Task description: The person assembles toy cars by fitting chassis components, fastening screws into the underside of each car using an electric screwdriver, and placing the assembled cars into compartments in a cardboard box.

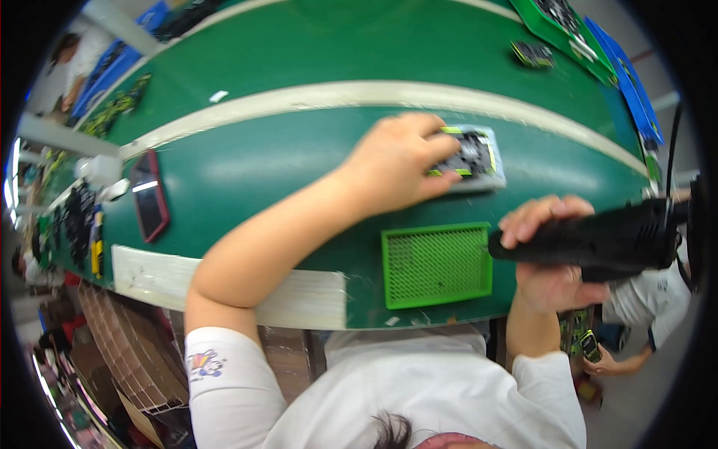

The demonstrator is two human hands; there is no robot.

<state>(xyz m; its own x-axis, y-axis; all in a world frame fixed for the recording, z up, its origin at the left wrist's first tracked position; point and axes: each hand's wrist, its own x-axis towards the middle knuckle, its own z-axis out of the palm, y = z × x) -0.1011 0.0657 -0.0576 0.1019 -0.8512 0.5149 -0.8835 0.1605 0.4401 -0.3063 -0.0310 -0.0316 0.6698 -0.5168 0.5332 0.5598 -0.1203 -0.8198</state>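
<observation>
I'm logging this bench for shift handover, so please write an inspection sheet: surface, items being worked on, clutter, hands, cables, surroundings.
Surface: green tabletop, crossed by a pale strip.
Work items: black-and-lime part on a pale holder; green perforated tray nearer the person.
Clutter: red-edged phone, white scrap.
Hands: left hand on the part, grip unclear; right hand grasps a black handheld tool.
Cables: black cable at right; full run not visible.
Surroundings: blue bin, green bin, co-worker.

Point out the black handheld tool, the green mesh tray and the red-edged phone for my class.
Black handheld tool (598, 238): head view, middle of its body.
Green mesh tray (437, 266): head view, bare mesh floor.
Red-edged phone (152, 206): head view, dark screen.
</observation>
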